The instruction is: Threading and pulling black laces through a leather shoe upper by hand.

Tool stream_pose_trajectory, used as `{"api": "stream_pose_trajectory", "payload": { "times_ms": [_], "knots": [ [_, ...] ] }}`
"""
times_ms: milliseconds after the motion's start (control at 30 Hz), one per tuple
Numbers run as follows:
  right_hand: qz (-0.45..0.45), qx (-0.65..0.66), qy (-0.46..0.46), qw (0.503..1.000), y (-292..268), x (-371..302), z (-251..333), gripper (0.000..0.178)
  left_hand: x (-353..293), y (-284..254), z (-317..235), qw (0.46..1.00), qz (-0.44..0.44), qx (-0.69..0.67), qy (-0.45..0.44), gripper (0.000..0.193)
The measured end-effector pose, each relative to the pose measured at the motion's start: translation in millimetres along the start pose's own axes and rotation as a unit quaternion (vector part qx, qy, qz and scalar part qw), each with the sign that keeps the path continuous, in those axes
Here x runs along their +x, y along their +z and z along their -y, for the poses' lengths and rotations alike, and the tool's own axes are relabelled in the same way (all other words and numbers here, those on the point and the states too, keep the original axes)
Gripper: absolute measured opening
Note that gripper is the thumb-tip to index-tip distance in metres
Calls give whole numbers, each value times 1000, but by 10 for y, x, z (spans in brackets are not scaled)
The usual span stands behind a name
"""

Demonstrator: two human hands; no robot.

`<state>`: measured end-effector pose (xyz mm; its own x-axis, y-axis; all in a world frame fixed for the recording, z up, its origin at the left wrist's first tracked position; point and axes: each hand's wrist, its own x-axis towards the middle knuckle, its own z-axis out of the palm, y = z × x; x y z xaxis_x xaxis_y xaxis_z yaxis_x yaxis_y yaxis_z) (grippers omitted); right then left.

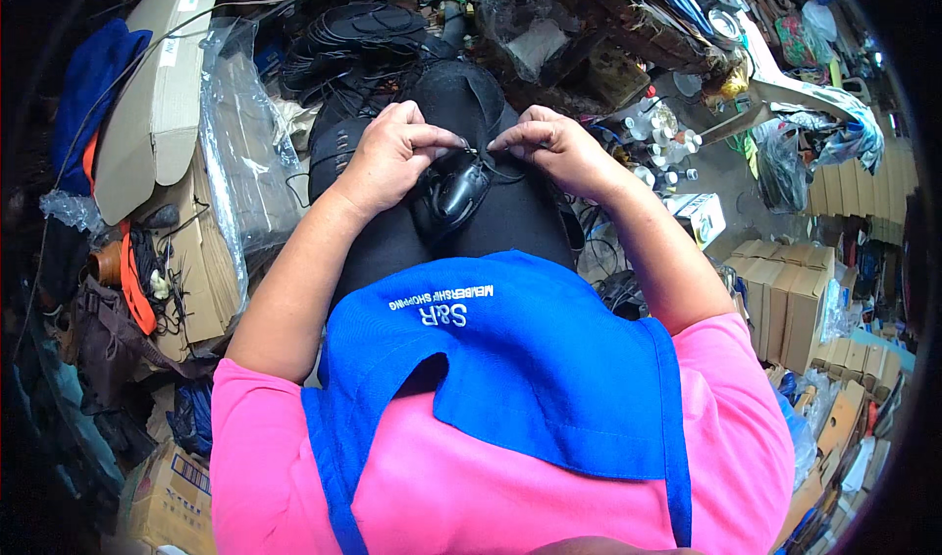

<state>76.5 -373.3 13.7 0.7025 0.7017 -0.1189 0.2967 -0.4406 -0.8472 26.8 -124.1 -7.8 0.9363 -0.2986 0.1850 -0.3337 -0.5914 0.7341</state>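
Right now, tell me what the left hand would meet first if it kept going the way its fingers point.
The left hand points its fingers rightward, toward the right hand. It would probably meet that hand's fingertips first, just above the black computer mouse on the lap; depth is unclear.

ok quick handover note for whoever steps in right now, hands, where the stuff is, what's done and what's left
Left hand: fingertips pinched on a thin black cord just above the black computer mouse.
Right hand: pinching the same cord from the other side.
The mouse lies on the person's lap, between both hands.
Done: cord gathered at the mouse; whether it is tied is hidden.
Left: cannot tell how much cord is loose. Flat cardboard boxes stand to the right.
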Motion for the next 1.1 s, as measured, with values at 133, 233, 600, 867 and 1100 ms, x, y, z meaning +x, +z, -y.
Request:
{"api": "stream_pose_trajectory", "payload": {
  "times_ms": [133, 233, 600, 867, 1100],
  "knots": [
    [11, 39, 20, 999, 16, -8, -49, 22, 49, 31, 41, 999, 30, -32, -12, 28],
    [27, 43, 36, 998, 1, 27, -90, 22, 152, 11, 78, 998, 49, -19, 29, 25],
    [8, -21, 28, 999, 73, -50, 28, 26, 44, -60, -132, 993, 29, 79, 82, 22],
    [-51, 260, 115, 957, 292, -73, -108, 30, 26, 81, -104, 943, 56, -266, -191, 19],
    [-87, 236, 114, 961, 330, -20, -24, 18, 97, 197, -151, 948, 39, -250, -192, 11]
  ]
}}
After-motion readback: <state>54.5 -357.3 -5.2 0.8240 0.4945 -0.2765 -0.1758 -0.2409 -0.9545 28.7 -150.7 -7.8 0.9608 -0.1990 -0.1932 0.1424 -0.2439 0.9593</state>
